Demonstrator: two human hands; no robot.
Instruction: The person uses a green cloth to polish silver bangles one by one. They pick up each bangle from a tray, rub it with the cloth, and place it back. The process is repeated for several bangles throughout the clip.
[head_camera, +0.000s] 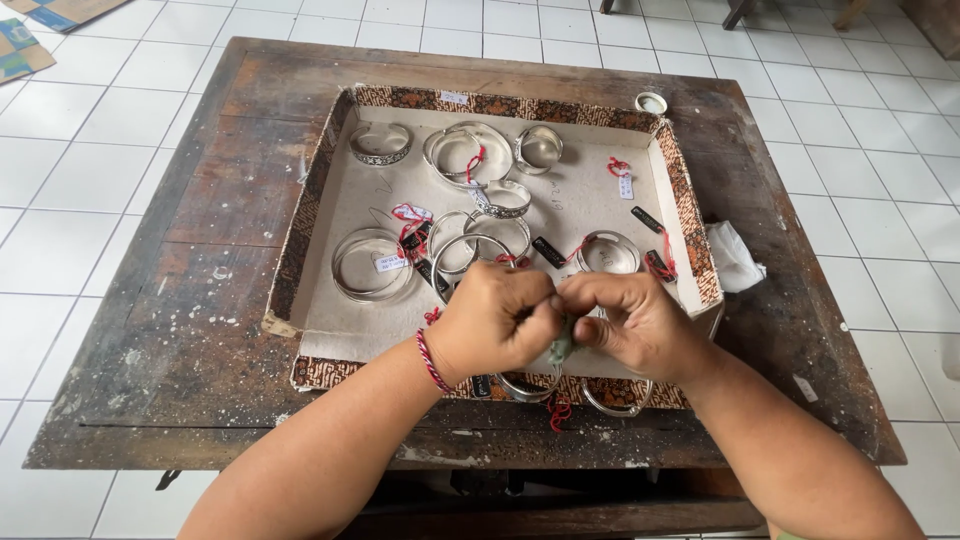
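- Both hands meeting over the tray's (318, 170) near edge, fingers curled shut.
- Pinching a small greenish cloth (560, 347) between left hand (490, 322) and right hand (632, 325).
- Hanging straight down between them; silver bangle (525, 387) just below, grip on it impossible to tell.

Both forearms angle in from below; L hand (490, 320) & R hand (630, 322) meet knuckle-to-knuckle, fingers curled tight, grips pinched closed.

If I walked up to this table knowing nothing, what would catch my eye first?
Probably the two hands pressed together at the tray's near edge: the left hand and right hand pinch a small greenish cloth between them. Behind them, silver bangles with red-stringed tags lie scattered in a shallow patterned-rim tray on a worn wooden table.
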